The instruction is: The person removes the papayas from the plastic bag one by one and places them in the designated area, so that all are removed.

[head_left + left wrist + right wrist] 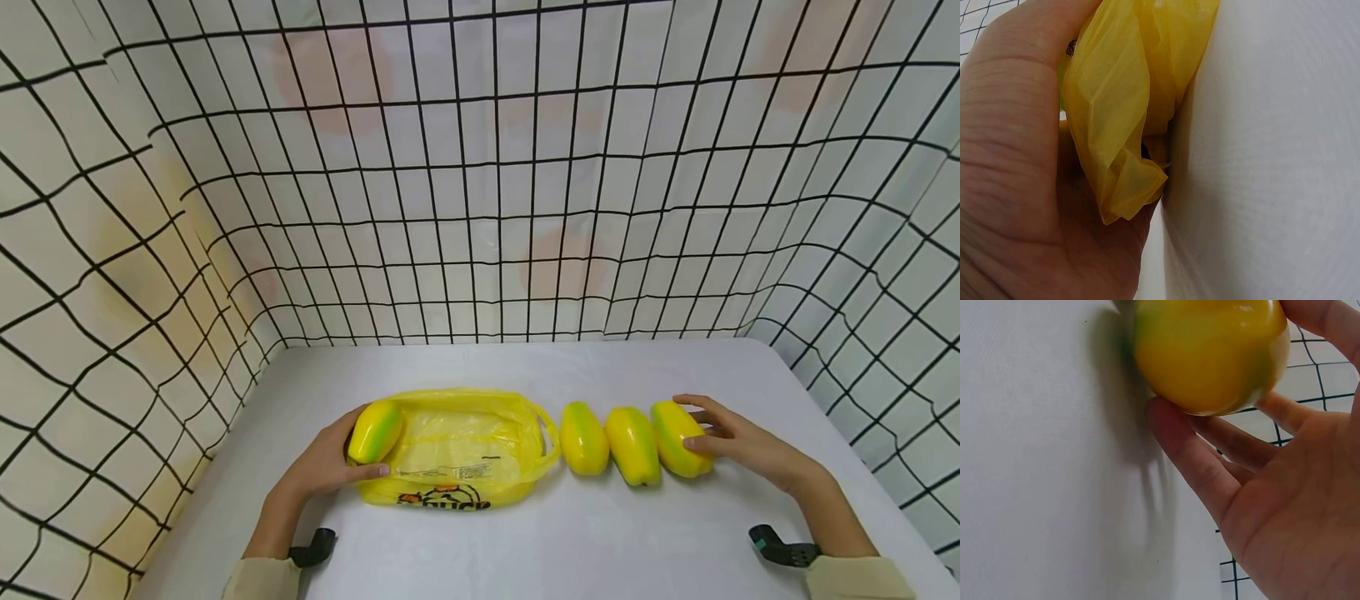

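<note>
A thin yellow plastic bag [465, 450] lies on its side with dark printing along the front. One yellow-green papaya [377, 432] sits at its left end. My left hand [330, 458] cups that end, thumb over the bag's front edge and fingers behind the fruit; in the left wrist view, crumpled bag film [1113, 119] lies within the grasp. To the bag's right stand two papayas in a row, a near one [584, 439] and a middle one [633, 446]. My right hand [738, 437] grips the rightmost papaya [678, 440], also seen from below as a yellow fruit [1210, 353].
A white table surface [585, 542] carries everything. Black wire grid panels [495, 183] over white sheeting rise at the back and both sides. A dark strap device sits on the left wrist [313, 548] and another on the right wrist [783, 548].
</note>
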`<move>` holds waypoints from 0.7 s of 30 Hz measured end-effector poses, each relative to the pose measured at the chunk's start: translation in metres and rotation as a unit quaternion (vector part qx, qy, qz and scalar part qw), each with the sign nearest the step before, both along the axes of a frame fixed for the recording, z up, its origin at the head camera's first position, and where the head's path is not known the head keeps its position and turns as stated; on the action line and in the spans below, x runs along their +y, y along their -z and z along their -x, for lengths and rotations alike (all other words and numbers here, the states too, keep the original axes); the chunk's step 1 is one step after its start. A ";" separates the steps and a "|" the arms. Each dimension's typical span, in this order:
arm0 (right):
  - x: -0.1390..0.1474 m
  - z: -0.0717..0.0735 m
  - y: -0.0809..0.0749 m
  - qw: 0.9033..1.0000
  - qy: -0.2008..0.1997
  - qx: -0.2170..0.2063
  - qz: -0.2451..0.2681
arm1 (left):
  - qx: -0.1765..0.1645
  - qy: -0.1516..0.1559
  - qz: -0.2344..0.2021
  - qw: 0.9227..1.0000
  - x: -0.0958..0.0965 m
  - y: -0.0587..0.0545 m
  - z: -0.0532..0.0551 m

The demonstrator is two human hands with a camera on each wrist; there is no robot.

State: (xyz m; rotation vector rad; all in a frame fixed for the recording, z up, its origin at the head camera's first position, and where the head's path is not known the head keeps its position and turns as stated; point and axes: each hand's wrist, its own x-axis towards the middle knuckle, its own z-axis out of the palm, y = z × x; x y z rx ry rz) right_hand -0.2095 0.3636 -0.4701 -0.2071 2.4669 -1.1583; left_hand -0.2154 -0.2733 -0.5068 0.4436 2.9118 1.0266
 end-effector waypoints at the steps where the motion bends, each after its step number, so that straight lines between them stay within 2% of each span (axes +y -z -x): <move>1: 0.000 0.000 0.000 1.000 -0.001 -0.003 0.000 | 0.000 0.000 -0.001 1.000 0.000 0.000 0.000; 8: -0.004 0.003 0.001 1.000 0.002 -0.004 -0.006 | 0.000 -0.001 0.001 1.000 -0.001 0.000 0.001; 21: -0.002 0.002 0.005 0.999 0.002 0.023 -0.033 | -0.007 -0.003 -0.001 1.000 -0.001 -0.001 0.000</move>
